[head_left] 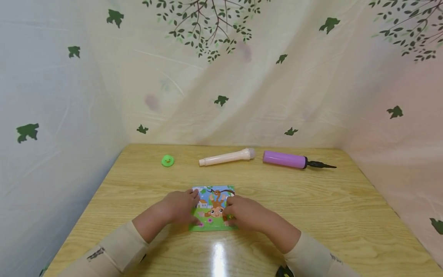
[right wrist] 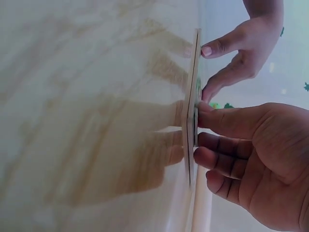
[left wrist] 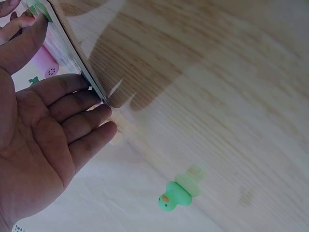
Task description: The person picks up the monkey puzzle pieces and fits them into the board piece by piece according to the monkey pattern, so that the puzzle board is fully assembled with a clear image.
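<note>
A jigsaw puzzle board [head_left: 207,227] with a cartoon monkey hanging from a branch lies flat on the table between both hands. My left hand [head_left: 181,207] rests at its left edge, thumb near the lower corner and fingers near the upper one. In the left wrist view, the fingers [left wrist: 91,108] are fairly straight against the board's side. My right hand [head_left: 245,213] is over the board's right part, fingers curled. In the right wrist view, its thumb and fingertips pinch a thin puzzle piece [right wrist: 195,126] at the board's face; the piece is mostly hidden.
A green toy duck [head_left: 167,161] stands at the table's back left. Beside it lie a pale microphone-shaped stick [head_left: 226,157] and a purple hand pump [head_left: 284,159] with a black nozzle. A leaf-printed cloth [head_left: 242,115] surrounds the wooden table [head_left: 328,215]. Something black [head_left: 284,271] shows by the right sleeve.
</note>
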